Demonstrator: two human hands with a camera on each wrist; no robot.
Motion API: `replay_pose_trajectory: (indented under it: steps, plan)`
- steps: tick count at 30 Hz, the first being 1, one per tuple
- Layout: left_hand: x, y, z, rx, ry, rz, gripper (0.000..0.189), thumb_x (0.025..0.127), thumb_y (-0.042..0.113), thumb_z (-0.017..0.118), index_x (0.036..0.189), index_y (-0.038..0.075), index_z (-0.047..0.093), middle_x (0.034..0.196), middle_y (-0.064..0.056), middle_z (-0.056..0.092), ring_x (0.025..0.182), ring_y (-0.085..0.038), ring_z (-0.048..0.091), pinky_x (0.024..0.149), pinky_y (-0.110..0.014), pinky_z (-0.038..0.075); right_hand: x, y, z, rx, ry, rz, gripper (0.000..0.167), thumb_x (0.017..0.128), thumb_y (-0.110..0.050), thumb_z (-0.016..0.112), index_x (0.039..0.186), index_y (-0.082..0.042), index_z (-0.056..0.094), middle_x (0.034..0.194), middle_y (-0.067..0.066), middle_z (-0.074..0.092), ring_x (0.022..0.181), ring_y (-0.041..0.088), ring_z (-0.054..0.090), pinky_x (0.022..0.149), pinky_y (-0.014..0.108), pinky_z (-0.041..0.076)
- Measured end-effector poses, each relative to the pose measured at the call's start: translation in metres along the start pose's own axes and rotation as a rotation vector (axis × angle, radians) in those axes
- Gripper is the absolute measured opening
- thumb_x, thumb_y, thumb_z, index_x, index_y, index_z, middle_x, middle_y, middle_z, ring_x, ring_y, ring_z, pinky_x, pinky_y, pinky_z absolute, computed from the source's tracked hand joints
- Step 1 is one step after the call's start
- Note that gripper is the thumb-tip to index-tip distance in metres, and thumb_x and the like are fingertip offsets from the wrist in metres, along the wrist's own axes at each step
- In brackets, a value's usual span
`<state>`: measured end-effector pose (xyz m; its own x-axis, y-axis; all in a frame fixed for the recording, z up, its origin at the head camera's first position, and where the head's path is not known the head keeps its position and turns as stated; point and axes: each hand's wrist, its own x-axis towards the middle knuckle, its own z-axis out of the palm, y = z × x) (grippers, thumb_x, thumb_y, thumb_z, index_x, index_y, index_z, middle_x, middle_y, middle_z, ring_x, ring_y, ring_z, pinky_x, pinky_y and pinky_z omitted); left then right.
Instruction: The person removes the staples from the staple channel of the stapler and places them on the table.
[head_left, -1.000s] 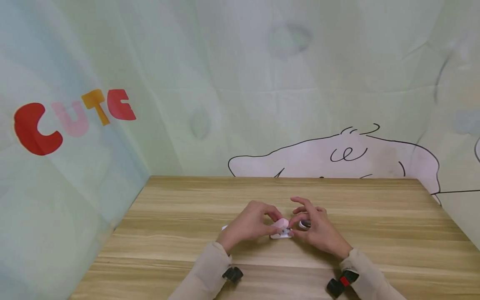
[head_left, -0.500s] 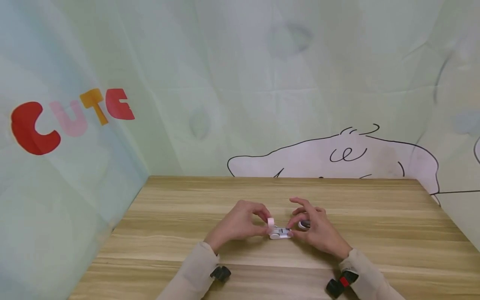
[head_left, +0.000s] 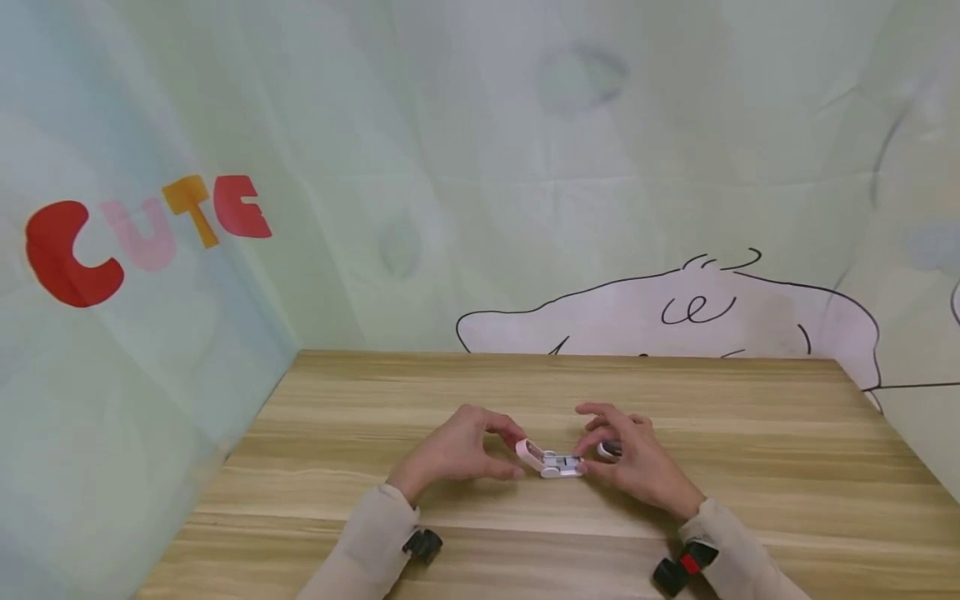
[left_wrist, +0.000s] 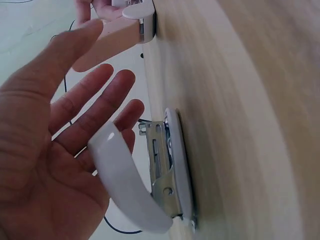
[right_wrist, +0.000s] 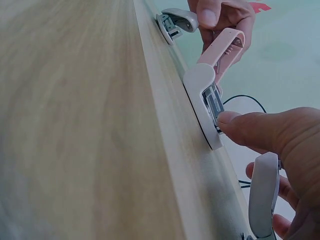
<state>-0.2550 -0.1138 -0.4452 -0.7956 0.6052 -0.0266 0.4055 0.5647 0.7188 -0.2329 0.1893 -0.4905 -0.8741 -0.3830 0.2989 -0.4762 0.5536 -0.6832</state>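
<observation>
A small stapler with a white base and pink top (head_left: 531, 454) sits mid-table, its top swung up and back toward the left, baring the metal staple channel (right_wrist: 213, 104). My right hand (head_left: 637, 462) pinches the stapler's front end; its thumb lies at the channel's tip in the right wrist view. My left hand (head_left: 457, 446) is spread at the raised pink top, fingers loosely bent and thumb apart from it. Whether the left fingertips touch the top I cannot tell. In the left wrist view, the pink top (left_wrist: 112, 44) appears beyond the left thumb.
A second, white stapler (left_wrist: 127, 180) with its top raised lies by my left palm, hidden from the head view. Another white stapler (right_wrist: 263, 195) stands under my right hand, partly visible as a dark and white piece in the head view. A printed cloth backdrop (head_left: 420, 167) borders the wooden table (head_left: 375, 383).
The pink top has swung up and over to the left, baring the staple channel. My left hand has moved left and its thumb has come off the top. The right hand stays at the front end.
</observation>
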Motion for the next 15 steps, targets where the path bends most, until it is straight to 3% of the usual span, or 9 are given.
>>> replay_pose_trajectory:
  steps: [3,6,9,15]
  plan:
    - [0.0007,0.0017,0.0009,0.01,-0.004,0.003,0.029,0.089,0.031,0.089,0.116,0.027,0.082,0.109,0.015,0.08,0.112,-0.016,0.072,0.11,-0.05,0.052,0.0,0.0003,-0.0009,-0.013,-0.028,0.012,0.059,0.083,-0.013,0.092,0.135,-0.017,0.066,0.101,-0.022,0.081,0.117,0.014,0.072,0.114,0.052,0.04]
    - [0.0007,0.0033,0.0013,0.021,0.002,-0.002,0.023,0.091,0.03,0.087,0.114,0.029,0.083,0.108,0.016,0.08,0.112,-0.017,0.071,0.111,-0.051,0.05,-0.0001,-0.0006,-0.0021,-0.029,-0.063,0.022,0.042,0.087,-0.018,0.09,0.125,-0.024,0.073,0.11,-0.02,0.08,0.114,0.011,0.072,0.107,0.047,0.054]
    - [0.0002,0.0043,0.0015,0.026,0.008,-0.004,0.02,0.092,0.029,0.086,0.112,0.029,0.083,0.107,0.017,0.079,0.112,-0.018,0.071,0.112,-0.054,0.049,-0.0002,-0.0023,-0.0035,-0.035,-0.086,0.014,0.032,0.089,-0.021,0.088,0.117,-0.029,0.076,0.114,-0.017,0.078,0.108,0.007,0.07,0.101,0.038,0.056]
    - [0.0003,0.0039,0.0022,0.025,0.011,-0.001,0.017,0.094,0.032,0.084,0.111,0.03,0.083,0.104,0.019,0.078,0.111,-0.017,0.071,0.112,-0.052,0.049,0.0026,-0.0047,-0.004,-0.013,-0.117,-0.071,0.028,0.088,-0.018,0.088,0.11,-0.031,0.077,0.106,-0.016,0.077,0.093,0.005,0.067,0.087,0.026,0.052]
